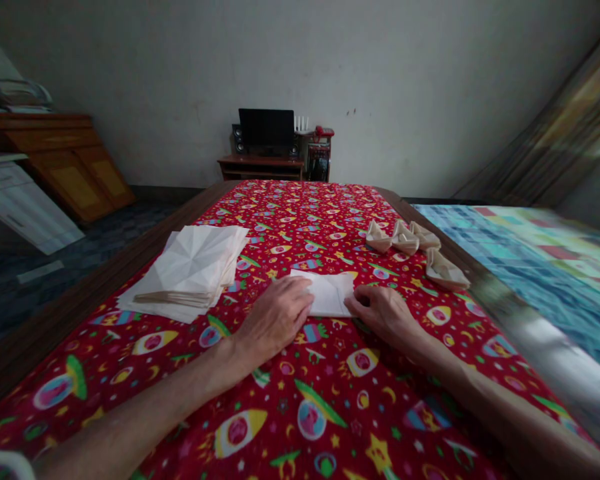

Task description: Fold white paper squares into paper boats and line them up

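A folded sheet of white paper point(329, 293) lies flat on the red patterned tablecloth point(310, 373), between my two hands. My left hand point(280, 307) rests over its left end, the fingers bent and pressing down on it. At the lower right corner, my right hand point(383, 310) has its thumb and forefinger closed on the paper's edge. To the left sits a stack of creased white paper sheets point(193, 260). Several folded paper boats point(405, 238) stand on the right of the table, one of them nearer me.
A dark wooden table edge point(450, 250) borders the cloth. Beyond the table stand a monitor point(266, 128) and a red telephone point(323, 132). On the right is a bed with a blue patterned cover point(485, 260); wooden cabinets point(75, 160) stand at left. A white rim point(7, 460) shows at the lower left.
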Motion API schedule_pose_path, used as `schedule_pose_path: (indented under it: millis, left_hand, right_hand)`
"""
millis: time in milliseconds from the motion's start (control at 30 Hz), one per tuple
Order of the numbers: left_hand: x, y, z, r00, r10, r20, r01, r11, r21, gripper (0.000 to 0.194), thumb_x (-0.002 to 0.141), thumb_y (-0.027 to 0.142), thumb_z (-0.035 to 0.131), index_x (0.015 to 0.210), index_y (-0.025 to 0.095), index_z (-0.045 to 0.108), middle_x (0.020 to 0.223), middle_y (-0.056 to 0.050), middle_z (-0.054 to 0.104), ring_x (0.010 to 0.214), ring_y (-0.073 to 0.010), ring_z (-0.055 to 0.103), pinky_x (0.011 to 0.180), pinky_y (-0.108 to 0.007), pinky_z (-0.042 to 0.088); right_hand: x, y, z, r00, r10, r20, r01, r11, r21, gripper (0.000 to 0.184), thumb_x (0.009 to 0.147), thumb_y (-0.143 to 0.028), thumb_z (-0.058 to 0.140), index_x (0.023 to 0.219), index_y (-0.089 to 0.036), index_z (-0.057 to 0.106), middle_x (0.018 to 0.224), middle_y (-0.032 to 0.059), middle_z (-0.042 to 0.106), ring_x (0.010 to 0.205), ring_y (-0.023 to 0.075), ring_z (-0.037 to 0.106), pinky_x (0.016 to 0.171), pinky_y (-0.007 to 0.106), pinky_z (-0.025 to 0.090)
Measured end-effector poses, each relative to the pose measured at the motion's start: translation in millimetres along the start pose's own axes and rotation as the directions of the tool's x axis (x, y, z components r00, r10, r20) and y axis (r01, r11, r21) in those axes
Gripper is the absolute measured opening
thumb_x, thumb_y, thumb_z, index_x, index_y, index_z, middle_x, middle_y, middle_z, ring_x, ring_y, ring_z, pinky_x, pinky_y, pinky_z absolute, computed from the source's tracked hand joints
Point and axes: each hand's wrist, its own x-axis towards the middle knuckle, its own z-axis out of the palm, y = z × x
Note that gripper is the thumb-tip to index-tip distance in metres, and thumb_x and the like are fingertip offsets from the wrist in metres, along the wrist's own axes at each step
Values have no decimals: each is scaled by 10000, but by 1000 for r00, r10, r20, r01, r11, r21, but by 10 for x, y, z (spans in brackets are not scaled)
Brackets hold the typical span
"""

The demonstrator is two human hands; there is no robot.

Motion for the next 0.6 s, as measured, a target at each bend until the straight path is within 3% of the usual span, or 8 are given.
schedule_pose_path:
  millis: [67,167,600]
  left_hand:
    - [-20,50,36,996,82,26,-80,994,-72,288,938,226,405,1143,158,597,1276,-79,561,1235,-210,457,1068,-381,355]
    - [-61,101,88,992,83,98,-69,987,-146,357,958,250,364,1267,153,515,1352,-81,509,1296,-201,411,1090,-382,348]
    - [-100,85,120,989,44,143,-16,981,-192,400,961,250,345,1338,161,441,1406,-77,448,1336,-187,355,1116,-394,317]
  right_hand:
    - [9,-3,-2,1000,3,15,-3,1000,-15,304,813,-377,462,585,-184,519,540,-8,493,512,103,446,504,232,232]
    - [14,-13,-14,1000,-12,24,13,999,-45,311,818,-378,463,584,-182,525,548,3,515,527,109,461,510,234,235]
    - [26,-32,-25,1000,-2,29,5,995,-97,330,832,-384,437,600,-184,560,573,26,559,541,119,465,509,234,228]
